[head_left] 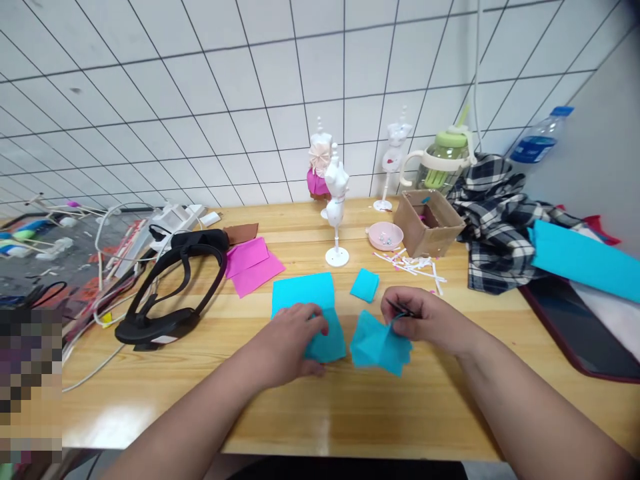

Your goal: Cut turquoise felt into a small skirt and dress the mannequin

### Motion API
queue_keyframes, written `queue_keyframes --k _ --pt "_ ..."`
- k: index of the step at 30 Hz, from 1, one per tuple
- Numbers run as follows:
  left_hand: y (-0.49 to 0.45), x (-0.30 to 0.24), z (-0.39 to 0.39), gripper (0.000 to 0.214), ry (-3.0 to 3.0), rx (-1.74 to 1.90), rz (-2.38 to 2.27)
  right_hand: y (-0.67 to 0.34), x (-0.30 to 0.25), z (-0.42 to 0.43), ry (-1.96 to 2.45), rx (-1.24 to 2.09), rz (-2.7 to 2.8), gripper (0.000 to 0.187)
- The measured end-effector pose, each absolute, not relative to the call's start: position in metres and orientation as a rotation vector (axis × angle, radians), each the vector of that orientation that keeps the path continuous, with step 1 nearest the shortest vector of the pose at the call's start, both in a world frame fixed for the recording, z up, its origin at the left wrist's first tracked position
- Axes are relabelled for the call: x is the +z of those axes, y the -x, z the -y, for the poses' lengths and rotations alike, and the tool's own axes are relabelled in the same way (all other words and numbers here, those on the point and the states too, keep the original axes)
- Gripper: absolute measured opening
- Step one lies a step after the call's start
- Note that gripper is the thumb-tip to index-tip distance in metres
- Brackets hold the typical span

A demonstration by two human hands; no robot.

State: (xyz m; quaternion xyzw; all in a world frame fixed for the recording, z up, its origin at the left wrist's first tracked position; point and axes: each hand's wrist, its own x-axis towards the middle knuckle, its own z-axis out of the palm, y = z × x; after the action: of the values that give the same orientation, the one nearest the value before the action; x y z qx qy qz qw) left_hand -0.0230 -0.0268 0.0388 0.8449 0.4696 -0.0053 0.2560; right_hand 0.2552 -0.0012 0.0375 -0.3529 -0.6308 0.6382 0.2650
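My left hand (295,337) lies palm down with its fingers spread over blue sheets. One flat blue sheet (303,290) shows behind the fingers, and a smaller blue piece (330,340) lies partly under them. Between thumb and fingers, my right hand (413,313) pinches a loose, folded blue piece (380,343) that looks like thin cloth or felt. A slim dark tool (403,309) also pokes out of that hand; its kind is mostly hidden. Just beyond the right hand, a small blue square (365,285) rests on the table.
Behind stand white mini dress forms (337,180), one wearing a pink skirt. A pink dish (385,235), cardboard box (430,223) and white strips (415,263) are at right, near plaid cloth (493,220). Pink sheets (253,263) and a black headset (200,293) lie left.
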Motion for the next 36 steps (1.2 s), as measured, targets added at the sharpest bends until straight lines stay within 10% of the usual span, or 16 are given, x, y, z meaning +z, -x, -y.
queue_keyframes --k 4,17,36 --pt "0.020 0.032 0.021 0.010 -2.325 0.029 -1.198 -0.260 0.045 -0.005 0.876 1.735 1.695 0.035" --pt "0.039 0.162 -0.004 0.018 -2.099 0.359 -1.252 -0.224 0.124 -0.026 0.638 1.613 2.045 0.011" --pt "0.031 0.119 -0.020 0.030 -1.830 0.548 -1.317 -0.194 0.105 -0.030 1.109 1.289 1.748 0.017"
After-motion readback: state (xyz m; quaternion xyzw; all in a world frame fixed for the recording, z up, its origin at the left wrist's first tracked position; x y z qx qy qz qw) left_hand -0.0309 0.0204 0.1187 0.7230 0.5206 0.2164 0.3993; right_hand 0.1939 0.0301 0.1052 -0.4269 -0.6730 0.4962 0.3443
